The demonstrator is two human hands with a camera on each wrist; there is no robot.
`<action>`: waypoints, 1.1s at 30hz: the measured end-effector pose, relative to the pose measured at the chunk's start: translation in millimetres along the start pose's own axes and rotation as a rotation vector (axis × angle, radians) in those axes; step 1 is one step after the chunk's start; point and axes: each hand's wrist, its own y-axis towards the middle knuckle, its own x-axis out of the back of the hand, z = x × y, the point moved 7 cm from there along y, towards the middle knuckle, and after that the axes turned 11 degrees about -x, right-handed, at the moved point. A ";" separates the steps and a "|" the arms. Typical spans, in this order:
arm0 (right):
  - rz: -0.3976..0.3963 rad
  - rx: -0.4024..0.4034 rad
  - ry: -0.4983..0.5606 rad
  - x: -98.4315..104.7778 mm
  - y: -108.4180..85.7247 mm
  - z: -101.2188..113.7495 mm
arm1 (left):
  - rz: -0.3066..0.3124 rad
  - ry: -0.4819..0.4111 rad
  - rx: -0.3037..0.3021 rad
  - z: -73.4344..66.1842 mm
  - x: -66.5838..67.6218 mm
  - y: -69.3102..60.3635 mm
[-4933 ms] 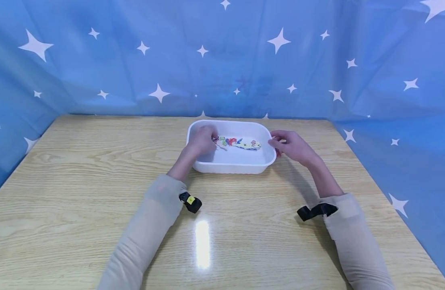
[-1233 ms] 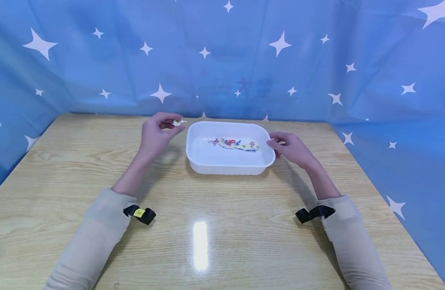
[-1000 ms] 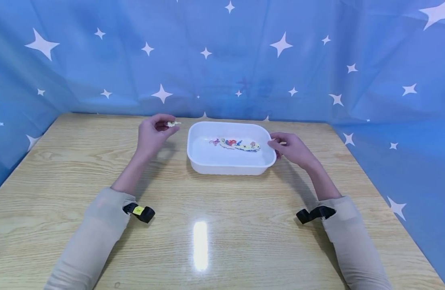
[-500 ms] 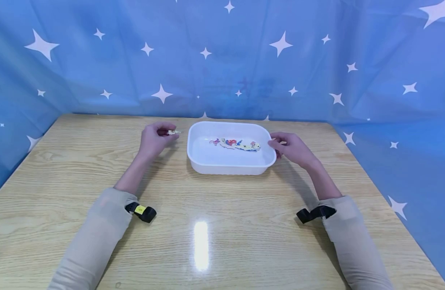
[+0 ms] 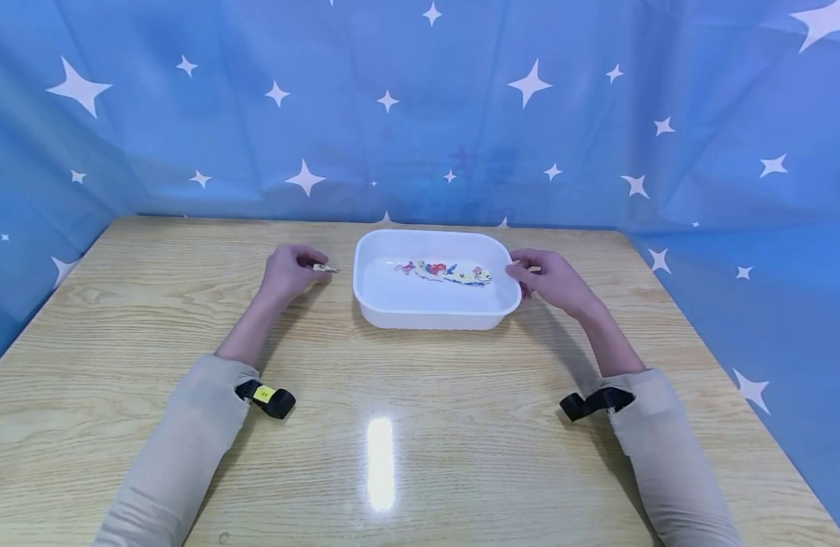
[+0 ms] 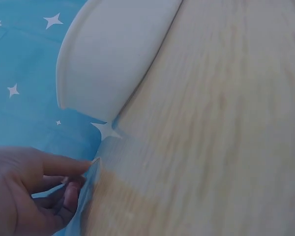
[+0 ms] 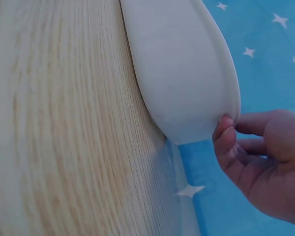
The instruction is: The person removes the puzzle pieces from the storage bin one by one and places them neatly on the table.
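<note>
My left hand (image 5: 290,272) is low over the table, left of the white plastic tub (image 5: 434,313). Its thumb and fingers pinch a small, flat, pale piece with a printed pattern (image 5: 324,267), like a cutout or sticker; in the left wrist view only a thin edge of it shows by the fingertips. Inside the tub lie several flat, colourful cutout pieces (image 5: 471,276), some overlapping, in a row along its floor. My right hand (image 5: 553,281) grips the tub's right rim between thumb and fingers, as the right wrist view (image 7: 270,157) also shows.
The tub stands near the back of a wood-grain table (image 5: 311,425). A blue curtain with white stars (image 5: 420,137) hangs behind the table and along its sides. Black wrist cameras (image 5: 276,403) sit on both cuffs.
My left hand has come out of the tub with the flat piece, gone left past the rim, and sunk toward the table. The right hand keeps its hold on the rim.
</note>
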 end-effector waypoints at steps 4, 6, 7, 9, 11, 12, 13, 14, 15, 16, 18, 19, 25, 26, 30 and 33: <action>-0.002 0.008 0.000 0.3 0.6 -0.4 | 0.027 0.035 0.006 1.9 -0.8 -0.9; -0.001 0.010 0.000 0.1 0.9 -0.5 | 0.031 0.042 0.002 2.0 -0.7 -1.2; -0.002 0.010 -0.001 0.1 1.1 -0.6 | 0.032 0.046 0.001 2.0 -0.6 -1.5; -0.003 0.009 -0.006 0.0 1.1 -0.7 | 0.036 0.057 -0.003 1.6 -0.5 -2.0; -0.004 0.008 -0.009 0.0 1.0 -0.5 | 0.038 0.068 -0.006 1.4 -0.3 -2.4; -0.005 0.008 -0.011 0.0 0.9 -0.4 | 0.039 0.073 -0.008 1.3 -0.2 -2.4; -0.005 0.008 -0.012 0.1 0.7 -0.3 | 0.040 0.078 -0.009 1.3 -0.1 -2.5; -0.005 0.009 -0.013 0.1 0.5 -0.1 | 0.043 0.082 -0.009 1.3 -0.1 -2.4; -0.005 0.009 -0.012 0.2 0.4 0.0 | 0.044 0.088 -0.011 1.2 -0.1 -2.2; -0.005 0.010 -0.012 0.3 0.3 0.2 | 0.044 0.087 -0.010 1.2 0.0 -2.1; -0.004 0.012 -0.010 0.5 0.0 0.6 | 0.046 0.082 -0.005 1.0 0.6 -2.2; -0.005 0.012 -0.010 0.6 -0.2 0.6 | 0.048 0.082 -0.004 0.7 1.0 -2.3; -0.004 0.011 -0.008 0.4 -0.3 1.0 | 0.071 0.065 0.008 0.3 3.2 -3.2; -0.004 0.011 -0.006 0.3 -0.1 0.9 | 0.073 0.059 0.008 0.3 3.5 -3.1; -0.005 0.011 -0.008 0.2 0.3 0.4 | 0.058 0.045 -0.008 -1.9 6.2 -1.8; -0.008 0.014 -0.011 0.5 0.3 0.1 | 0.036 0.031 -0.026 -6.5 9.5 -1.6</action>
